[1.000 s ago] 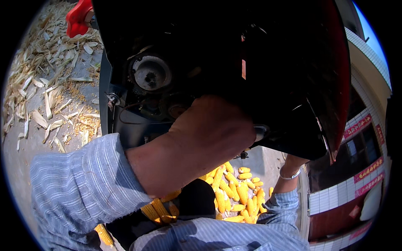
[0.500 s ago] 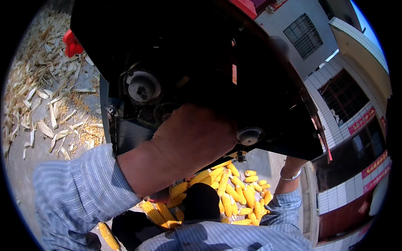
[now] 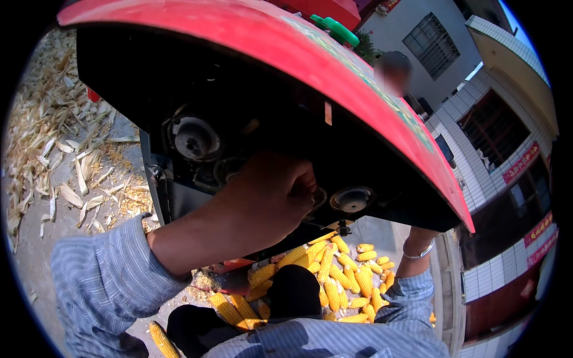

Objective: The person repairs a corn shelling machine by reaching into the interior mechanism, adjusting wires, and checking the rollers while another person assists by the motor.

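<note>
My left hand (image 3: 274, 194) reaches into the dark inside of a red-covered machine, its fingers curled together. By its fingertips is a small pale ring-like part; whether the hand grips it, I cannot make out. A round metal pulley or hub (image 3: 194, 138) sits to the left of the hand, and another round hub (image 3: 352, 199) just to its right. The curved red cover (image 3: 262, 33) arches above. At the lower right edge of the machine, my right hand (image 3: 421, 234) disappears behind the dark panel. Only its wrist with a silver bracelet shows; the fingers are hidden.
Yellow corn cobs (image 3: 340, 277) lie heaped on the ground below the machine, beside my dark-clad knee (image 3: 295, 292). Dry husks (image 3: 54, 119) and loose kernels spread at the left. Another person (image 3: 393, 74) is beyond the cover. A tiled building (image 3: 477, 137) stands at the right.
The red cover's outer face has come into view, tilted differently over the machine's inside. My left hand has turned, so its curled fingers show near the right hub. My right wrist stays at the lower right edge.
</note>
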Tool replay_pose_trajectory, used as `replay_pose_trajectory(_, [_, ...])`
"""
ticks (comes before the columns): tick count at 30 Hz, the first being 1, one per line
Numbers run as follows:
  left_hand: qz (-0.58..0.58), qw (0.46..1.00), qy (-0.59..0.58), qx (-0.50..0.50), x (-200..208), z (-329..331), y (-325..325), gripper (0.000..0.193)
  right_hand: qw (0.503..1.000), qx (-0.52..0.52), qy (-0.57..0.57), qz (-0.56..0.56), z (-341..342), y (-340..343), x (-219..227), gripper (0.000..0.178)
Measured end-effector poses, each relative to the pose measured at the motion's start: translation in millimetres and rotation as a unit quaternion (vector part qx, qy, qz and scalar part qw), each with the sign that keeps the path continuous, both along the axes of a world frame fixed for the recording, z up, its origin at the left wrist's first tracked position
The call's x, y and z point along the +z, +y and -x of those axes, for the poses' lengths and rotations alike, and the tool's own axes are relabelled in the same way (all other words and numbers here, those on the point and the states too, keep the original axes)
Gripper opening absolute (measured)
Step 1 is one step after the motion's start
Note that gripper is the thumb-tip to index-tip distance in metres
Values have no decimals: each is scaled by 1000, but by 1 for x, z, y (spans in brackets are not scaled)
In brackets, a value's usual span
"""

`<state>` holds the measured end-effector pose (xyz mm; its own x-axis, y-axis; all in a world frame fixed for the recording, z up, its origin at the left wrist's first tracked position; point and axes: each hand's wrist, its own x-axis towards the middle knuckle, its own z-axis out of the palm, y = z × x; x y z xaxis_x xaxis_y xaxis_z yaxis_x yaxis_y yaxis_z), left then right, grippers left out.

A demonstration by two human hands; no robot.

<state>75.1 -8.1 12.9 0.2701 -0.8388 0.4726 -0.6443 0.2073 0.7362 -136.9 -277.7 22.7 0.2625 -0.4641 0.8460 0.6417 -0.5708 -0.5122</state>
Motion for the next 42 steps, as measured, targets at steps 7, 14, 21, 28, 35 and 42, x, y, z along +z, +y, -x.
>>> replay_pose_trajectory(7, [-32, 998, 46, -7, 4, -5, -2, 8, 837, 452, -76, -298, 4, 13, 9, 24])
replay_pose_trajectory(14, [136, 990, -3, 47, -8, -11, -3, 10, 998, -24, 27, 46, -3, 3, 1, 29])
replay_pose_trajectory(21, [170, 978, -75, 94, -15, -11, -13, 8, 978, -136, 47, 149, -2, -2, 1, 35])
replay_pose_trajectory(28, [133, 986, -92, 34, -11, -7, -8, 18, 976, -148, 45, 153, -5, -5, -4, 40])
replay_pose_trajectory(35, [-55, 987, 142, -46, 14, -11, -3, 14, 983, -173, 33, 62, 17, -32, -14, 40])
replay_pose_trajectory(42, [131, 976, -162, 69, -16, -18, -5, 9, 925, -311, 103, 194, 5, -17, -11, 34])
